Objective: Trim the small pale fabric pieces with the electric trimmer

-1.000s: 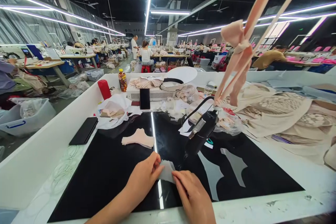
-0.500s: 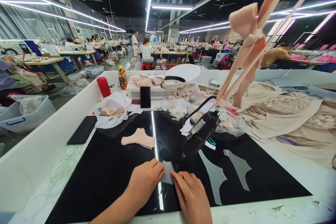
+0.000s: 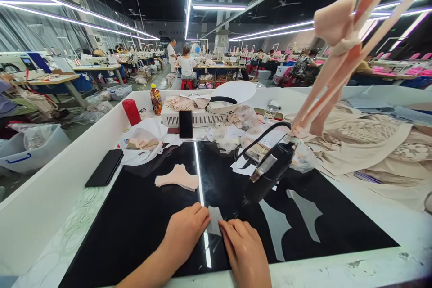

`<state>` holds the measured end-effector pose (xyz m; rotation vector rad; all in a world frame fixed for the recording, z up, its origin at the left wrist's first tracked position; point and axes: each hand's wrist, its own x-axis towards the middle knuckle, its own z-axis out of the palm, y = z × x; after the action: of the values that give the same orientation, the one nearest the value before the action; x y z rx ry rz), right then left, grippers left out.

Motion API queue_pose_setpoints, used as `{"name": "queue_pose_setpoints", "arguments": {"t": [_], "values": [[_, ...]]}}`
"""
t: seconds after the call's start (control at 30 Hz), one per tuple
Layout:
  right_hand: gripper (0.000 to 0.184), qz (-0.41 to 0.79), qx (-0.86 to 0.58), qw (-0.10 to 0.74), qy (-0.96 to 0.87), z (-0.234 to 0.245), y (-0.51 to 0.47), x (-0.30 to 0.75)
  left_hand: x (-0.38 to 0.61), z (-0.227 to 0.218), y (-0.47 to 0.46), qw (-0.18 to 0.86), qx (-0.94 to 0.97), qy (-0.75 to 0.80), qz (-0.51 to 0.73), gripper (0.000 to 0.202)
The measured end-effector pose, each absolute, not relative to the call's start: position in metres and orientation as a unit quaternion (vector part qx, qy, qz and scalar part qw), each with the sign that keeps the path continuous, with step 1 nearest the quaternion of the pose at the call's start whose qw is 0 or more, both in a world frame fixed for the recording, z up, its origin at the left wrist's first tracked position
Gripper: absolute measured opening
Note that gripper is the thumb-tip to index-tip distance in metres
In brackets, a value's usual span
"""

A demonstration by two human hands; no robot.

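Observation:
My left hand (image 3: pixel 185 234) and my right hand (image 3: pixel 243 249) lie side by side on the black work surface (image 3: pixel 135 225), near its front edge. Both press their fingertips on a small grey fabric piece (image 3: pixel 213 219) that lies flat between them. The fingers of both hands are closed together on the piece's edges. A black hand tool (image 3: pixel 270 172) with a cord hangs just above and to the right of my right hand, tied to pink fabric straps (image 3: pixel 329 72). A pink fabric piece (image 3: pixel 177 177) lies farther back on the black surface.
Two grey cut pieces (image 3: pixel 297 216) lie right of my hands. A black phone (image 3: pixel 105 167) lies at the left; another phone (image 3: pixel 185 124) leans on a white box. A red cylinder (image 3: pixel 131 111), a bottle (image 3: pixel 155 99), a white bowl and beige lace fabric (image 3: pixel 364 144) crowd the back and right. People work at tables behind.
My hands have lowered the grey piece flat onto the black surface and drawn slightly closer. The hanging tool and pink straps have swung to the right.

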<state>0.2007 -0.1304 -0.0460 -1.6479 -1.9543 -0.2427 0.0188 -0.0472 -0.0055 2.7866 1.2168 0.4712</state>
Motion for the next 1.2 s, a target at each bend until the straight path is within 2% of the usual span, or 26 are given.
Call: {"name": "queue_pose_setpoints", "arguments": {"t": [0.37,0.63,0.87,1.2], "values": [[0.034,-0.097,-0.622,0.305,-0.715,-0.039,-0.131,0.194,0.017,-0.007,-0.047,0.031,0.906,0.394,0.154,0.011],[0.029,-0.098,-0.62,0.286,-0.724,-0.042,-0.132,0.196,0.017,-0.007,-0.046,0.029,0.906,0.394,0.15,0.013],[0.036,-0.108,-0.633,0.32,-0.697,-0.035,-0.13,0.188,0.018,-0.007,-0.046,0.027,0.908,0.39,0.15,0.012],[0.035,-0.101,-0.631,0.325,-0.697,-0.03,-0.131,0.189,0.017,-0.004,-0.046,0.028,0.909,0.388,0.149,0.014]]}}
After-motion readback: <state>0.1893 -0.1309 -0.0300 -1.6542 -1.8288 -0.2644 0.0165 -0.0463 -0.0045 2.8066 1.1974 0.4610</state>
